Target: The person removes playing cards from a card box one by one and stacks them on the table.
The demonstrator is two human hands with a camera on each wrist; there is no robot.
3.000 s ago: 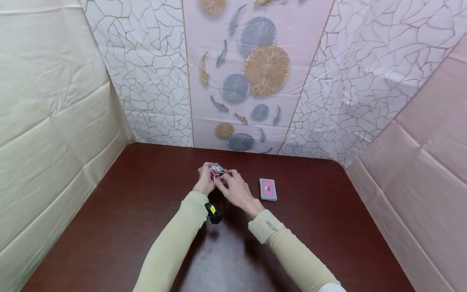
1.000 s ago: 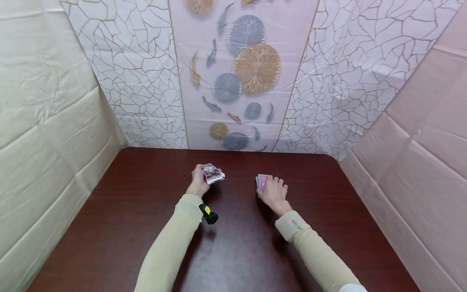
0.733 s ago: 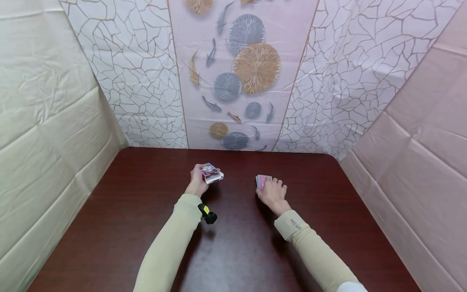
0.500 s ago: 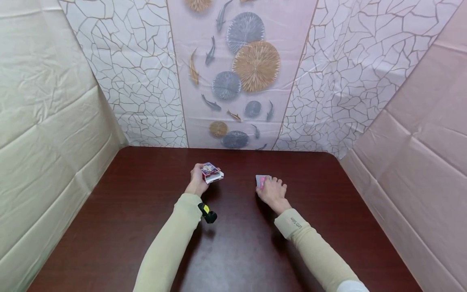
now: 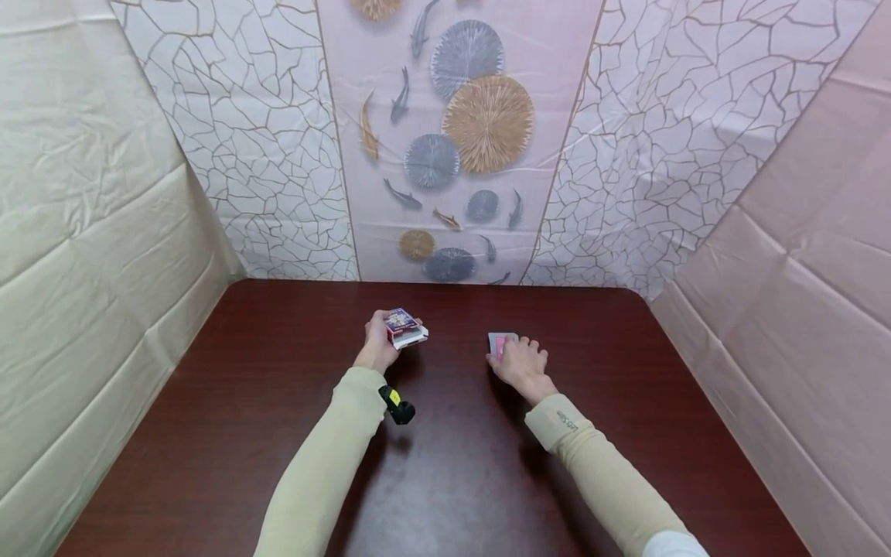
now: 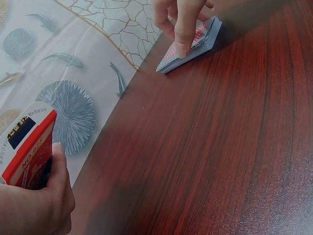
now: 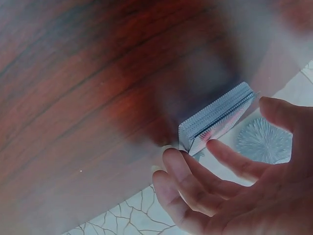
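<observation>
My left hand (image 5: 376, 346) grips a playing-card box (image 5: 401, 320) above the table, its white end flap hanging open toward me. In the left wrist view the box's red side (image 6: 32, 152) faces the camera, with my thumb along it. To the right, my right hand (image 5: 524, 365) holds a deck of playing cards (image 5: 496, 340) with pink-patterned backs, low at the tabletop. Thumb and fingers span the deck's edges in the right wrist view, and the index fingertip touches the top card. A thin gap splits the stacked cards (image 7: 215, 117) there. My palm hides part of the deck from above.
The dark red-brown wooden table (image 5: 445, 464) has rounded far corners. A patterned cloth wall (image 5: 445, 139) rises behind its far edge, and pale quilted panels stand at left and right. A small black device (image 5: 398, 405) is strapped to my left wrist.
My right hand has left the card box and moved right onto the deck. The box's end flap now stands open. Within the last second, the top cards have shifted slightly into line.
</observation>
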